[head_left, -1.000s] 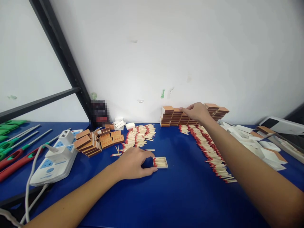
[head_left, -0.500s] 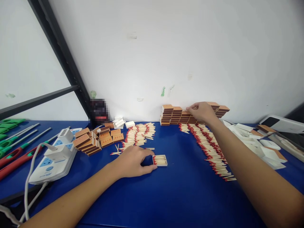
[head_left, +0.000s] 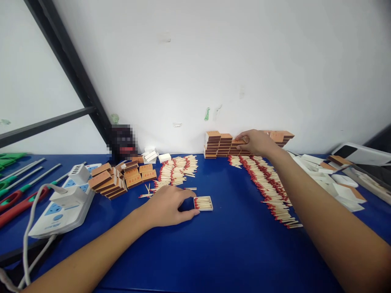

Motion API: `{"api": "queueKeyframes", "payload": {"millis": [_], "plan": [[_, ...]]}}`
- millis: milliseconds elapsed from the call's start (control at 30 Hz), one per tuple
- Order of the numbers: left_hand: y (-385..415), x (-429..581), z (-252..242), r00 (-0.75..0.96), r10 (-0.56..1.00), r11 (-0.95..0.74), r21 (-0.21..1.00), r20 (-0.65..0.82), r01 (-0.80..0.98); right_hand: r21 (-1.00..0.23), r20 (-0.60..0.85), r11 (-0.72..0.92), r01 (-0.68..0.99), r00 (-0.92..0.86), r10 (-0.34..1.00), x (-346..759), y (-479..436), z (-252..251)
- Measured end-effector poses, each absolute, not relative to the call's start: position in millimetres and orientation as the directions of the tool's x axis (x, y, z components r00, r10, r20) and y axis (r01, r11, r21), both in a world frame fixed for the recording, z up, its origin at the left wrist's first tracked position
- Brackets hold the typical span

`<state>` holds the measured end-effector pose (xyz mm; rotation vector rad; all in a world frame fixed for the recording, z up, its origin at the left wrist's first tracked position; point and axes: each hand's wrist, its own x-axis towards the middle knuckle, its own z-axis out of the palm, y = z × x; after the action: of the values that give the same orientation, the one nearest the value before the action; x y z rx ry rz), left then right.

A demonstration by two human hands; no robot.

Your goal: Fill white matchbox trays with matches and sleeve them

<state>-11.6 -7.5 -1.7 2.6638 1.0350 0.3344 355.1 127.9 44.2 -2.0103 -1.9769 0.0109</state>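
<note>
My left hand (head_left: 166,207) rests on the blue table (head_left: 232,252), thumb and fingers pinched on the left end of a small open matchbox tray (head_left: 204,203) filled with red-tipped matches. My right hand (head_left: 256,141) reaches to the back wall, its fingers closed on an orange matchbox (head_left: 238,142) at the top of the stacked matchboxes (head_left: 220,145). A long row of loose matches (head_left: 269,187) runs under my right forearm.
A second pile of matches (head_left: 177,171) and a heap of orange matchboxes (head_left: 119,181) lie at centre left. A white power strip (head_left: 61,201) with plugs and red and green tools (head_left: 15,195) sit at the left. White trays (head_left: 332,181) lie at the right.
My right hand has shifted slightly along the top of the matchbox stack and now grips a box there. My left hand stays on the tray.
</note>
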Motion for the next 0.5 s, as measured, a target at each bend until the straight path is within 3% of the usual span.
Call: {"api": "queueKeyframes", "payload": {"millis": [167,300,400,467,500], "plan": [[-6,-13,-2,0.726,0.676,-0.723,0.306,0.128,0.619,-0.273,0.254,0.071,0.959,0.001,0.967,361,120,61],[-5,-13,-2,0.721,0.683,-0.719,0.289,0.119,0.633,-0.312,0.259,-0.029,0.950,0.114,0.959,387,106,93],[-6,-13,-1,0.720,0.685,-0.716,0.289,0.110,0.636,-0.263,-0.060,-0.285,0.922,0.280,0.958,419,99,103],[-6,-12,0,0.718,0.689,-0.711,0.287,0.102,0.641,-0.254,-0.294,-0.475,0.843,0.400,0.868,439,99,96],[-6,-12,0,0.717,0.691,-0.708,0.287,0.096,0.645,-0.271,-0.343,-0.511,0.815,0.414,0.843,448,101,90]]}}
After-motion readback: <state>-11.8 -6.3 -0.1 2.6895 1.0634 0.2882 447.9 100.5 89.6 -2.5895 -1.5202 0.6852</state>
